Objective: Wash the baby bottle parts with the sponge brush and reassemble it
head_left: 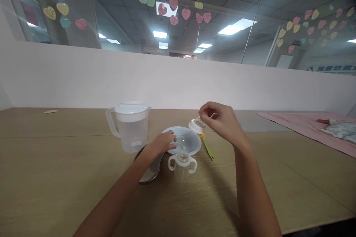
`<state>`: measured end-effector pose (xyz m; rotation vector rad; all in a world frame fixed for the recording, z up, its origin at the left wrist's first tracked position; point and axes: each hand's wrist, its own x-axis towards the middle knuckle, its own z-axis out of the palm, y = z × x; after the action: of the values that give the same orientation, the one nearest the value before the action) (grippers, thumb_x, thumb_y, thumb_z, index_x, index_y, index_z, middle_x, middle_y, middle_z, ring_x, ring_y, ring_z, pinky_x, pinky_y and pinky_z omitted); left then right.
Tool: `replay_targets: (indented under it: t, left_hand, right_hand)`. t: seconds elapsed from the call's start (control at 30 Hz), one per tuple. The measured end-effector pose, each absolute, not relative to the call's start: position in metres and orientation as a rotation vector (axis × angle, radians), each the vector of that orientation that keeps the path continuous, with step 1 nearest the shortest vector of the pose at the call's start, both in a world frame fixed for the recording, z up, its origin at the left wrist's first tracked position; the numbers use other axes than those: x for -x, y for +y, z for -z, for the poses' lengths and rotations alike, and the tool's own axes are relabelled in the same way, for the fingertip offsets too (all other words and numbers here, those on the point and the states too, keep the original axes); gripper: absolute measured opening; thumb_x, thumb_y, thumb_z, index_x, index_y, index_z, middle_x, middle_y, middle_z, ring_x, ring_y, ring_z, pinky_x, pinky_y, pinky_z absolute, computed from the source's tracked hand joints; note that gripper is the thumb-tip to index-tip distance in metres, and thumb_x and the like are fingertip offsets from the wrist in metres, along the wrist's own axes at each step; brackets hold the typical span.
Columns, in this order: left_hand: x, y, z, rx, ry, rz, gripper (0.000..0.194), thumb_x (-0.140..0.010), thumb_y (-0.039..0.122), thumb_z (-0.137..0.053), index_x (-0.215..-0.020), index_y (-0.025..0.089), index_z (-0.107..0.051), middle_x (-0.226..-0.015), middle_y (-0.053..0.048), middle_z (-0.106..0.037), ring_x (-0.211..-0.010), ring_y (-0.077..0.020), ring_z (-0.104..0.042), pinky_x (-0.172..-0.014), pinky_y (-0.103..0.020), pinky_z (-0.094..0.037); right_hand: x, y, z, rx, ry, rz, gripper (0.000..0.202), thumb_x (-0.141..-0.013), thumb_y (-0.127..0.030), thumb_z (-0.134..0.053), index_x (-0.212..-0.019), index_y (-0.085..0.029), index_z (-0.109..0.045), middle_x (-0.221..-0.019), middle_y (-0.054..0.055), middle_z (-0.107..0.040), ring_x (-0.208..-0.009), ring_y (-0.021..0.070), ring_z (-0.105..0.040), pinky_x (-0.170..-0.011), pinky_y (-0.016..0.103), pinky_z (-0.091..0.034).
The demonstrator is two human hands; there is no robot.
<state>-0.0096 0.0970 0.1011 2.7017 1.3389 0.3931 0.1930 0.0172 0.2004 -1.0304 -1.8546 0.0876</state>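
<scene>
My right hand (219,120) is raised at the right of the white bowl (194,148), pinching a clear baby bottle nipple (197,124) by its tip; a white collar ring surrounds its base. Over the bowl's left side reaches my left hand (164,142), with thumb and fingers apart and no object visible between them. Something clear lies inside the bowl, too indistinct to name. In front of the bowl stands a clear baby bottle (181,172) with two white handles, upright and uncapped.
A lidded plastic pitcher (132,129) stands left of the bowl. My left forearm partly covers a grey metal tray (151,173). A green-handled brush (207,149) lies right of the bowl. Pink cloth (294,129) spreads at far right. A white wall (178,85) bounds the table's back.
</scene>
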Motion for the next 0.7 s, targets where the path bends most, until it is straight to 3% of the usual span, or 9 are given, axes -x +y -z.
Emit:
replay_targets:
  t: [0.17,0.3,0.37,0.5,0.7]
  left_hand:
    - [0.013,0.080,-0.128,-2.611,1.183,-0.725,0.032,-0.087,0.033,-0.042,-0.111,0.018,-0.057,-0.116,-0.009,-0.057,-0.104,-0.0201,-0.053,-0.091,-0.032,-0.040]
    - [0.011,0.049,-0.160,-2.418,0.950,-0.901,0.056,-0.077,0.041,-0.058,-0.128,0.023,-0.044,-0.130,-0.005,-0.050,-0.110,-0.0200,-0.051,-0.093,-0.032,-0.041]
    - [0.008,0.035,-0.172,-2.378,0.941,-0.957,0.059,-0.074,0.040,-0.062,-0.128,0.024,-0.044,-0.130,-0.005,-0.051,-0.109,-0.0206,-0.051,-0.094,-0.033,-0.041]
    - [0.003,0.015,-0.184,-2.375,0.919,-1.076,0.048,-0.074,0.039,-0.063,-0.118,0.022,-0.055,-0.115,-0.003,-0.061,-0.101,-0.0201,-0.055,-0.090,-0.034,-0.043]
    - [0.002,0.005,-0.190,-2.408,0.881,-1.146,0.053,-0.075,0.039,-0.062,-0.123,0.024,-0.047,-0.117,-0.002,-0.058,-0.100,-0.0190,-0.055,-0.084,-0.028,-0.044]
  right_hand:
    - [-0.188,0.020,-0.199,1.057,-1.871,-0.064,0.013,-0.070,-0.021,-0.047,-0.071,-0.017,-0.059,-0.064,-0.001,-0.056,-0.060,0.0123,-0.050,-0.054,0.023,-0.037]
    - [-0.180,0.019,-0.198,1.034,-1.926,-0.055,0.012,-0.076,-0.022,-0.046,-0.072,-0.017,-0.057,-0.064,0.000,-0.056,-0.061,0.0119,-0.050,-0.055,0.022,-0.036]
    - [-0.176,0.018,-0.197,1.011,-1.949,-0.067,0.013,-0.080,-0.025,-0.045,-0.075,-0.018,-0.055,-0.066,0.000,-0.056,-0.061,0.0117,-0.050,-0.055,0.022,-0.035]
    - [-0.170,0.018,-0.194,0.980,-1.933,-0.105,0.017,-0.088,-0.032,-0.040,-0.080,-0.019,-0.047,-0.064,-0.002,-0.051,-0.055,0.0103,-0.045,-0.050,0.021,-0.032]
    - [-0.159,0.018,-0.188,0.906,-1.900,-0.100,0.018,-0.089,-0.038,-0.039,-0.083,-0.020,-0.040,-0.061,-0.004,-0.046,-0.051,0.0099,-0.042,-0.049,0.022,-0.030]
